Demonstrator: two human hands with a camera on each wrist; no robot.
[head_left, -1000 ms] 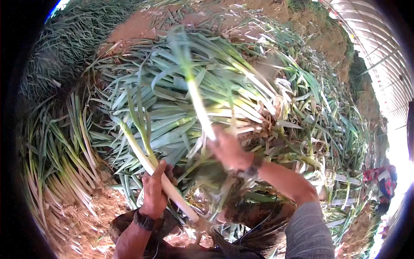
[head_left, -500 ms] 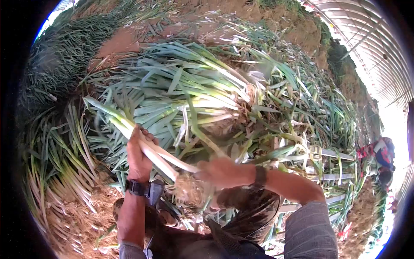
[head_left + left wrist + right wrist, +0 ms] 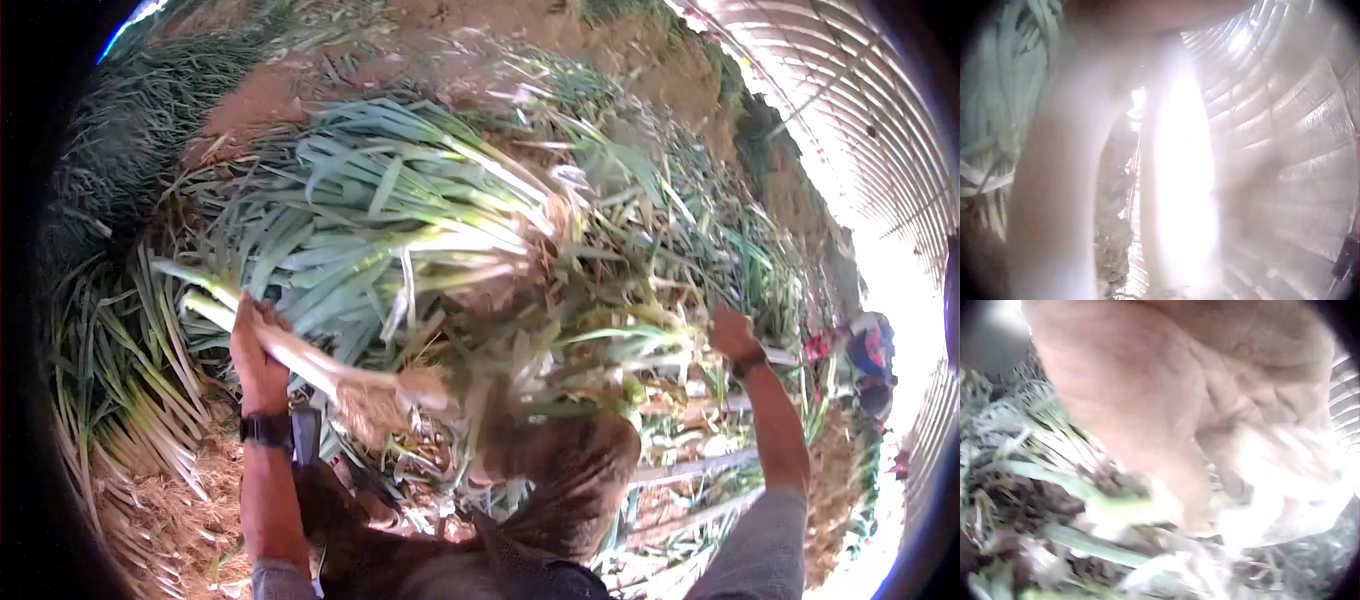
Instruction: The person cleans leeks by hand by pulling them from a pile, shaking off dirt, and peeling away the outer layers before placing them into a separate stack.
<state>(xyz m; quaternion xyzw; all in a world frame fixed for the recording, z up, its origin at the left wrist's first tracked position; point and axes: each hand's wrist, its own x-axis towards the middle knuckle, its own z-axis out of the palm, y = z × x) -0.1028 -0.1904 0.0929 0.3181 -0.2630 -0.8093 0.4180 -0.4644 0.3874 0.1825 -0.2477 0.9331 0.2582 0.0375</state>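
In the head view, my left hand [image 3: 260, 350] grips a few long white-stemmed leeks [image 3: 310, 364], their shaggy roots pointing right and green ends up left. Two pale stems [image 3: 1054, 194] fill the left wrist view, blurred, below a finger. My right hand [image 3: 736, 334] is well out to the right, fingers curled round a loose green leaf [image 3: 632, 334] that trails leftward, blurred. The right wrist view shows the right palm [image 3: 1141, 394] close up, with the green leaf [image 3: 1122, 509] and pale strips at the fingers.
A large pile of leeks [image 3: 430, 215] lies ahead, roots to the right. More rooted leeks [image 3: 150, 430] lie at left. Leaf scraps [image 3: 700, 210] cover the ground at right. My knee [image 3: 580, 470] is between the arms; another person [image 3: 868, 350] is at far right.
The left hand has moved left with the leeks. The right hand first came down to them, then swung far right with a leaf. The view has shifted slightly.
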